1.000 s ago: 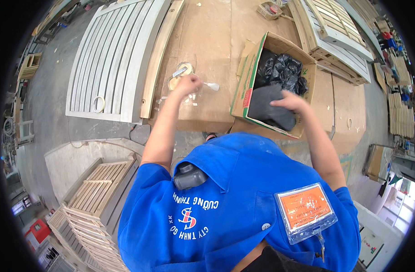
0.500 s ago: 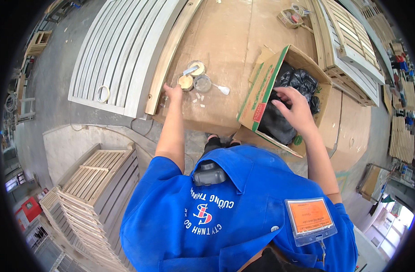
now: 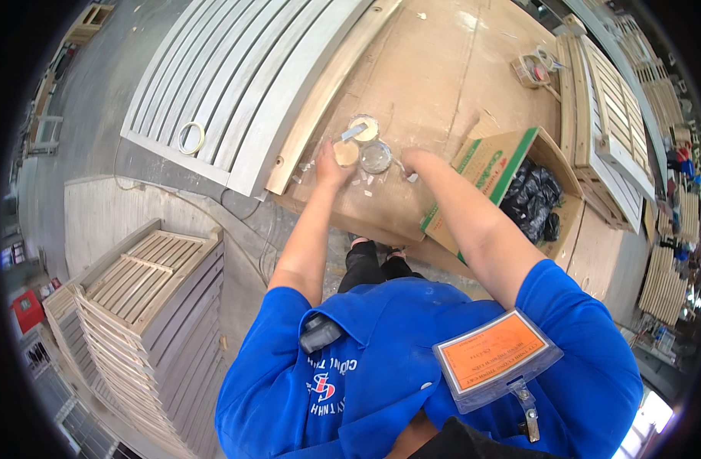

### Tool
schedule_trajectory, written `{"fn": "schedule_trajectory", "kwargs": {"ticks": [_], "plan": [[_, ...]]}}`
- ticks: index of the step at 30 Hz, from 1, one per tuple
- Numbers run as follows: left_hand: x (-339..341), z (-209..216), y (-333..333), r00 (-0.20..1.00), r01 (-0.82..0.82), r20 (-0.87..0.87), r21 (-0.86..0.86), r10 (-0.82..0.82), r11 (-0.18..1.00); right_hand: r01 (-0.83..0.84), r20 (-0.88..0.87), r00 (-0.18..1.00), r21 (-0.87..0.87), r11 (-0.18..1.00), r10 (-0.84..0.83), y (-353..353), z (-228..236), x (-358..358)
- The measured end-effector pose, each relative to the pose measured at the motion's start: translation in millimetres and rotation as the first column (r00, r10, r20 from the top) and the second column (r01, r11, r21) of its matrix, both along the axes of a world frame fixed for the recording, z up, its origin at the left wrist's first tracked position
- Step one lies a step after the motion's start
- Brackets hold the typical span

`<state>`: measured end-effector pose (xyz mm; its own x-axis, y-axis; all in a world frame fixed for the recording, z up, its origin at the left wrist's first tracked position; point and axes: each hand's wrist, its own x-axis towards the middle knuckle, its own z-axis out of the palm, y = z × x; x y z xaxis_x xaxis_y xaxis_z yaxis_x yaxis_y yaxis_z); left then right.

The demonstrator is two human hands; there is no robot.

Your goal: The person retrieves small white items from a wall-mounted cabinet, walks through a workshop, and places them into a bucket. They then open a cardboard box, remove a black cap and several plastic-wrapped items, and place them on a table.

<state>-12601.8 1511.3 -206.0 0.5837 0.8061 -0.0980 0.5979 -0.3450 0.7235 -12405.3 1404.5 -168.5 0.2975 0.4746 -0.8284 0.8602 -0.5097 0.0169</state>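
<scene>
My left hand (image 3: 333, 170) is closed around the near left side of a round tub of tan paste (image 3: 346, 153). A second tub of pale paste (image 3: 363, 128) stands just behind it, with a flat scraper (image 3: 354, 132) lying across its top. To the right, touching or nearly touching, is a clear round jar (image 3: 376, 157). My right hand (image 3: 418, 162) is closed just right of the jar, its fingers pinched on a small white-ended tool (image 3: 412, 178) that they mostly hide. Small pale chips (image 3: 357, 181) lie on the cardboard-covered table (image 3: 419, 84).
A cardboard box (image 3: 480, 164) holding black plastic bags (image 3: 533, 200) stands beside my right forearm. Left lies a grey slatted panel (image 3: 251, 99) with a tape roll (image 3: 190, 138) on it, and a bare wooden rail (image 3: 327, 99) alongside. Slatted panels (image 3: 148, 275) are stacked at lower left.
My right hand has left the box and moved left to the white-ended tool beside the jar. My left hand has closed on the tan paste tub. The whole view has shifted.
</scene>
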Motion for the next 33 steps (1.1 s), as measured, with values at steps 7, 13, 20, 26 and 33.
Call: {"fn": "schedule_trajectory", "kwargs": {"ticks": [7,13,20,26,33], "plan": [[-42,-2,-18,0.997,-0.066,0.042,-0.024,0.067,0.998,0.037,-0.052,0.998,0.196,0.980,-0.028,-21,-43,-3],[-74,10,-22,0.997,-0.074,0.030,-0.057,0.076,0.996,0.281,-0.167,0.959,0.491,0.825,-0.227,-4,-35,28],[-116,59,-38,0.989,-0.054,0.138,-0.035,0.059,0.998,0.392,-0.459,0.888,0.725,0.566,-0.028,47,88,-3],[-144,119,-69,0.984,-0.097,0.154,0.035,0.091,0.995,0.539,-0.714,0.692,0.612,0.579,0.110,34,178,-67],[-198,168,-135,0.962,-0.239,0.151,0.069,0.227,0.969,0.764,-0.954,0.299,0.253,0.594,0.023,12,233,-115]]}}
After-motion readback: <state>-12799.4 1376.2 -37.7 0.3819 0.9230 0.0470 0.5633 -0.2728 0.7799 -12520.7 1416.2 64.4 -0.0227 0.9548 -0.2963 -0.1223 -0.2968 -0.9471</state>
